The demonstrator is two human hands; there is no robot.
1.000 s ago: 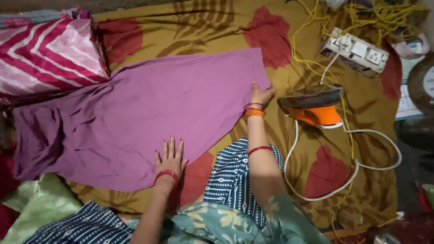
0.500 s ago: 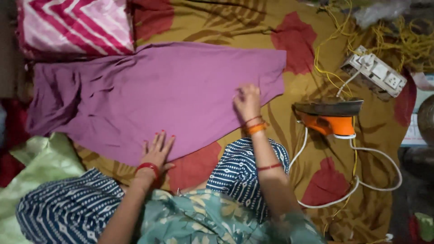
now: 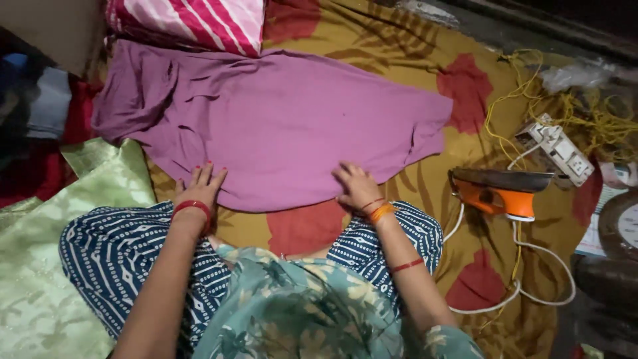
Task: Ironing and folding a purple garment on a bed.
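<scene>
Left hand (image 3: 201, 186) flat, fingers spread, right hand (image 3: 355, 186) seemingly pressing down

An orange iron (image 3: 500, 194) rests on the mustard bedsheet with red patches (image 3: 465, 86), its white cord (image 3: 531, 279) looping beside it. A white power strip (image 3: 557, 148) lies just beyond the iron, with tangled yellow wire (image 3: 585, 110) near it. A pink-and-white striped cloth (image 3: 193, 23) sits at the top edge. A pale green fabric (image 3: 60, 246) spreads at the lower left.
</scene>
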